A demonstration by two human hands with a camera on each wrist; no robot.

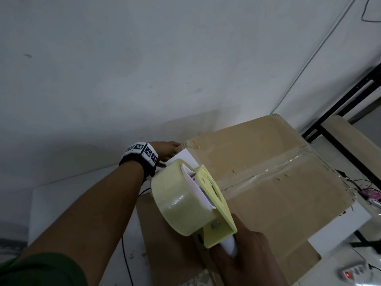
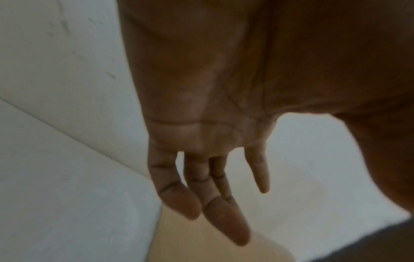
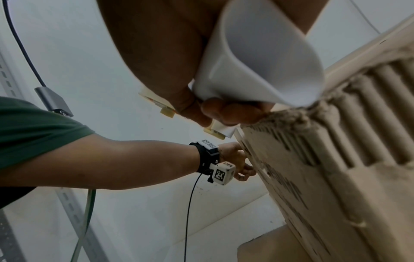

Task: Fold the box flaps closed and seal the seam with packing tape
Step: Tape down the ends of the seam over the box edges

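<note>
The brown cardboard box (image 1: 278, 195) stands with its top flaps folded shut, and clear tape (image 1: 288, 162) runs along the middle seam. My right hand (image 1: 243, 259) grips the white handle (image 3: 257, 62) of a yellow tape dispenser (image 1: 214, 199). Its tape roll (image 1: 179, 203) hangs over the box's near-left edge. My left hand (image 1: 169, 149) reaches to the box's far-left corner and lies against the box's side (image 3: 336, 177). Its fingers (image 2: 201, 198) are straight and hold nothing.
A flat cardboard sheet (image 1: 162, 234) lies under the box on the white surface. A black metal frame (image 1: 340, 112) stands at the right. A power strip with a red light (image 1: 350, 273) and cables lie at the lower right. The white wall is close behind.
</note>
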